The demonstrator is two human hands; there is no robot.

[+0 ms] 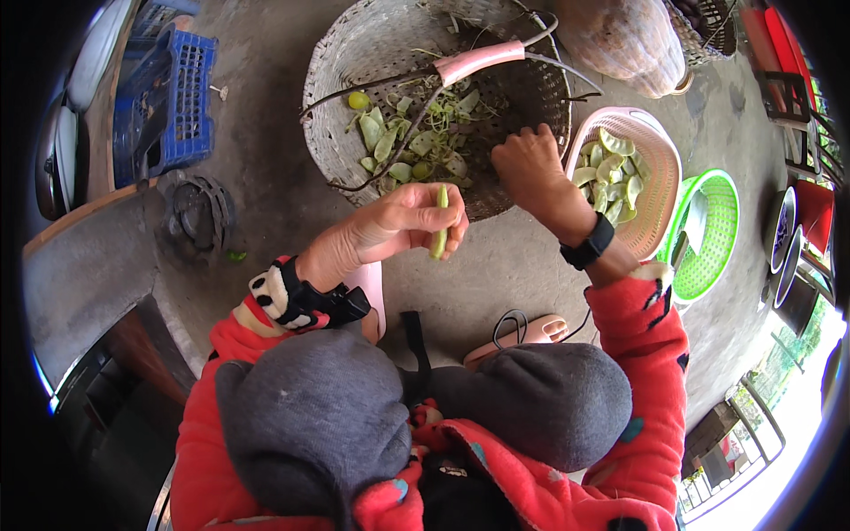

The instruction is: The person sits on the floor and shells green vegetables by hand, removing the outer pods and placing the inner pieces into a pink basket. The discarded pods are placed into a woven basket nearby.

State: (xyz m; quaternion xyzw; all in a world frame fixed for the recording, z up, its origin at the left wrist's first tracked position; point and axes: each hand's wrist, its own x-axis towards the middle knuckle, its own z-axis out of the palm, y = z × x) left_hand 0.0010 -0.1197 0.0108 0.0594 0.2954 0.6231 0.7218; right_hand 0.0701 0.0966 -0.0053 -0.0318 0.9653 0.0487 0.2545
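My left hand (pixel 402 219) pinches a green bean pod (pixel 441 232) upright between thumb and fingers, just in front of a large woven basket (pixel 325 126). In that basket lie flat pale-green pods (pixel 378 143), stringy trimmings (pixel 468 123) and small round yellow-green fruits (pixel 358 100). My right hand (pixel 534 172) hangs over the basket's right side with its fingers curled downward. Its back faces me, so whatever may be between its fingertips is hidden. A pink plastic basket (pixel 656 199) holding many bean pods (pixel 614 169) stands right beside that hand.
The woven basket's wire handle has a pink sleeve (pixel 479 62) and arches over its opening. A green colander (pixel 720 232) with a knife (pixel 680 249) in it stands at the right. Behind lies a big pumpkin (pixel 624 43). A blue crate (pixel 189 99) sits at the left.
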